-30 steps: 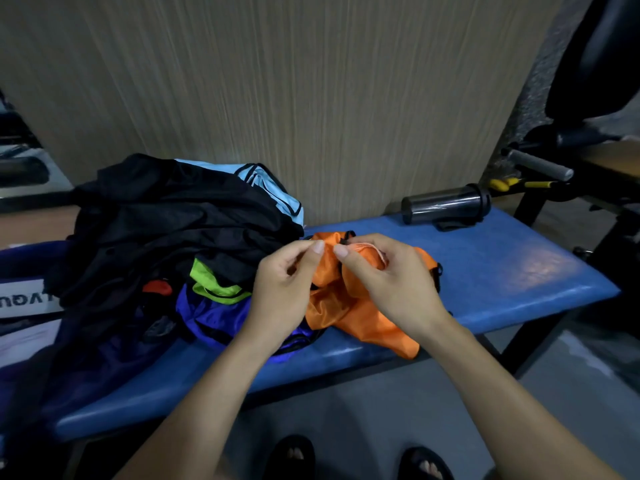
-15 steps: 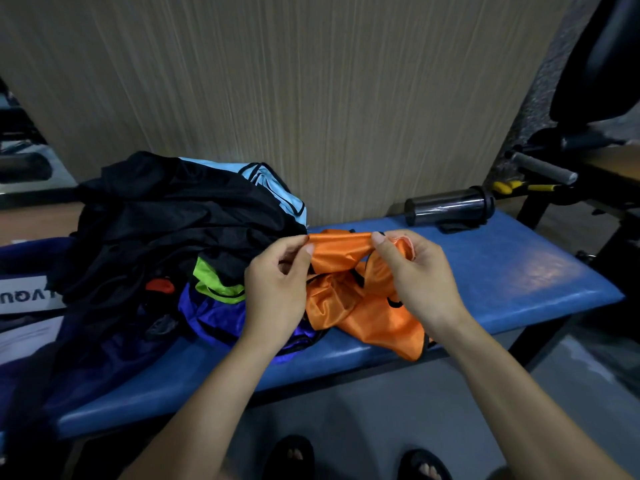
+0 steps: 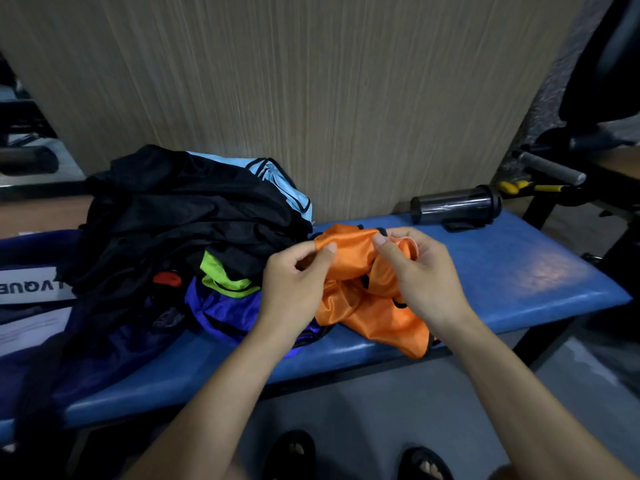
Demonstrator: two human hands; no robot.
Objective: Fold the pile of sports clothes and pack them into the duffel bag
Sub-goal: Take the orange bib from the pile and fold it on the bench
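An orange garment (image 3: 367,313) with black trim lies crumpled on the blue padded bench (image 3: 519,268). My left hand (image 3: 294,282) pinches its upper edge on the left, and my right hand (image 3: 419,271) pinches the same edge on the right, so a short band of cloth is stretched between them. To the left sits a pile of clothes (image 3: 180,220): black pieces on top, light blue behind, lime green and purple below. A dark blue bag (image 3: 31,292) with white lettering lies at the far left, partly under the pile.
A dark transparent bottle (image 3: 457,204) lies on its side at the bench's back right. A wood-grain wall (image 3: 311,81) stands right behind the bench. Gym equipment with a grey bar (image 3: 550,166) fills the right side. My sandalled feet (image 3: 356,455) are on the grey floor below.
My hands have drawn apart along the orange garment's edge, stretching a band of cloth between them where they were close together before. The pile and bottle have not moved.
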